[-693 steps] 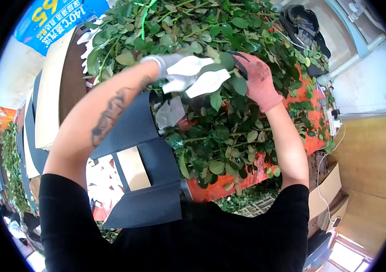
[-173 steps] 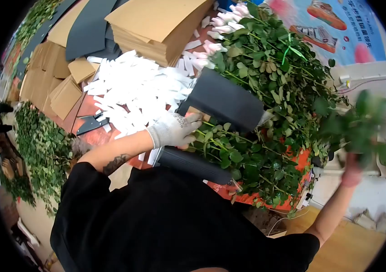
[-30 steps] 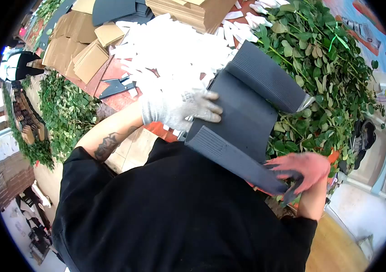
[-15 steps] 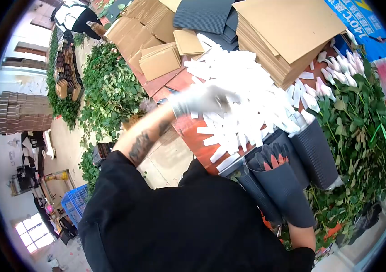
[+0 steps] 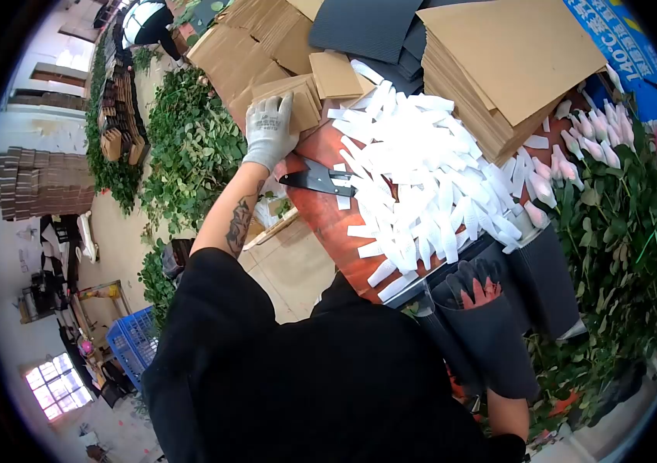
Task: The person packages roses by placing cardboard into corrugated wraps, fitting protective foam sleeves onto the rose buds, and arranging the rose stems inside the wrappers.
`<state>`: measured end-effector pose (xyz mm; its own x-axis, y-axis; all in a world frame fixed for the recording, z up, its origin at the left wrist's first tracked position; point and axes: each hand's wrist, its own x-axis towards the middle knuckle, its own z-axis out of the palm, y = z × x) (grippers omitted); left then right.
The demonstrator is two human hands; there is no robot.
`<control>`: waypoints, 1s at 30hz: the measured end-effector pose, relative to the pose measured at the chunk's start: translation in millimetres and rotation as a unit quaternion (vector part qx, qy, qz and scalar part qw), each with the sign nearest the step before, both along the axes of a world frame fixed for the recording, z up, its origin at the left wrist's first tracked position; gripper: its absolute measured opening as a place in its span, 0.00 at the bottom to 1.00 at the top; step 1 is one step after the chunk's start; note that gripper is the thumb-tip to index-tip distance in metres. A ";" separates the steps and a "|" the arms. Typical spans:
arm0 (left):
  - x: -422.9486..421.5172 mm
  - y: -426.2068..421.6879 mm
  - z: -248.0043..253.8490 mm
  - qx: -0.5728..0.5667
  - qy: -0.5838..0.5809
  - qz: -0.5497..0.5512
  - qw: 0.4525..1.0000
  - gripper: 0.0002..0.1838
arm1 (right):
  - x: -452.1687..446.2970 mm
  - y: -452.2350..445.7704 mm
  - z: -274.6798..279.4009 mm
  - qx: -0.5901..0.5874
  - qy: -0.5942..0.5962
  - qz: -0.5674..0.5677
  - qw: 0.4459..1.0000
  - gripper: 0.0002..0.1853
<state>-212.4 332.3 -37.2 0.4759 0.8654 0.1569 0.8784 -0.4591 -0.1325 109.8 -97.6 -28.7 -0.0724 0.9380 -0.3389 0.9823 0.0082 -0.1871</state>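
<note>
My left hand (image 5: 270,133), in a white work glove, is at the near edge of a small stack of cardboard pieces (image 5: 307,99). Its fingers are bent over the pieces; their tips are partly hidden. A heap of white foam net sleeves (image 5: 421,170) lies to its right, beside a black-handled tool (image 5: 314,179) on the red tabletop (image 5: 320,220). My right forearm (image 5: 507,415) runs up behind a dark grey corrugated wrap (image 5: 492,339), which hides my right hand. Pinkish-red tips (image 5: 483,293) show in the wrap's mouth under clear film.
A tall stack of large cardboard sheets (image 5: 513,62) and dark corrugated sheets (image 5: 363,31) stand at the back. Pink buds in white sleeves (image 5: 602,131) lie on leafy stems (image 5: 614,231) at right. Another person (image 5: 151,27) bends at far left; a blue crate (image 5: 134,339) stands at left.
My left hand has moved left and away from above the white sleeves to the cardboard pieces. The black-handled tool is now uncovered. The dark wrap has stayed with my right arm.
</note>
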 end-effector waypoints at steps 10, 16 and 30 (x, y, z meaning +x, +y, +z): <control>-7.2 -10.4 24.6 0.004 -0.017 -0.017 1.000 0.36 | -2.1 14.3 42.7 -0.014 -0.097 0.111 0.989 0.25; 35.9 -66.7 91.9 -0.220 -0.497 -0.171 0.822 0.13 | 2.7 -6.8 38.9 0.042 -0.051 0.023 0.998 0.25; 189.1 -214.0 84.1 -0.737 -0.373 -0.243 0.508 0.19 | 11.6 -18.0 27.2 0.096 0.026 -0.073 0.992 0.25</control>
